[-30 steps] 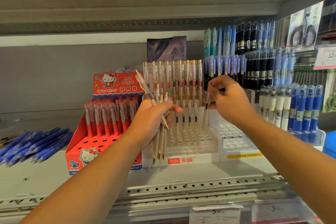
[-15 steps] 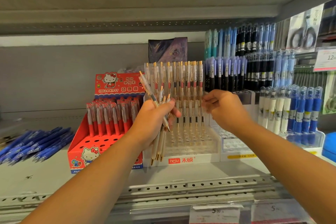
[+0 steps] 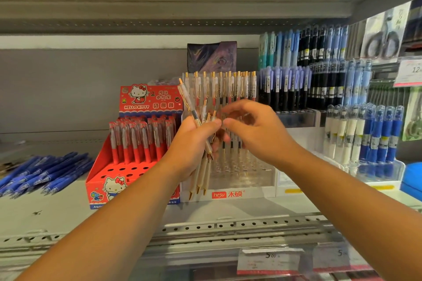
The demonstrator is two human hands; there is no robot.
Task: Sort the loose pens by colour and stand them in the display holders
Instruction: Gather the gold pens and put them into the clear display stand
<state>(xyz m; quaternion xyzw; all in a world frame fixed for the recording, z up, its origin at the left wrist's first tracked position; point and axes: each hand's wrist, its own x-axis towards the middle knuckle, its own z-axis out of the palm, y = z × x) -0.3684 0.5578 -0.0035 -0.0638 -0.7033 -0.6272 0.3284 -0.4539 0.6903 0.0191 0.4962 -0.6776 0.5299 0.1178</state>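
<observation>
My left hand [image 3: 194, 143] grips a bunch of clear pens with gold clips [image 3: 201, 174], their tips pointing down. My right hand [image 3: 260, 132] is right beside it, thumb and forefinger pinching the top of one pen in the bunch. Behind both hands stands the clear tiered holder [image 3: 242, 181], with rows of the same gold-clipped pens [image 3: 228, 85] upright at its back and open holes in front. Loose blue pens [image 3: 43, 173] lie in a heap on the shelf at far left.
A red Hello Kitty display box [image 3: 102, 181] of red pens stands left of the clear holder. Racks of blue and black pens [image 3: 319, 84] and white and blue pens [image 3: 365, 137] fill the right. A perforated shelf rail [image 3: 228, 226] with price labels [image 3: 269, 260] runs in front.
My right hand lowered a pen into the clear holder, let go, and came back left to the bunch. My left hand stayed about where it was.
</observation>
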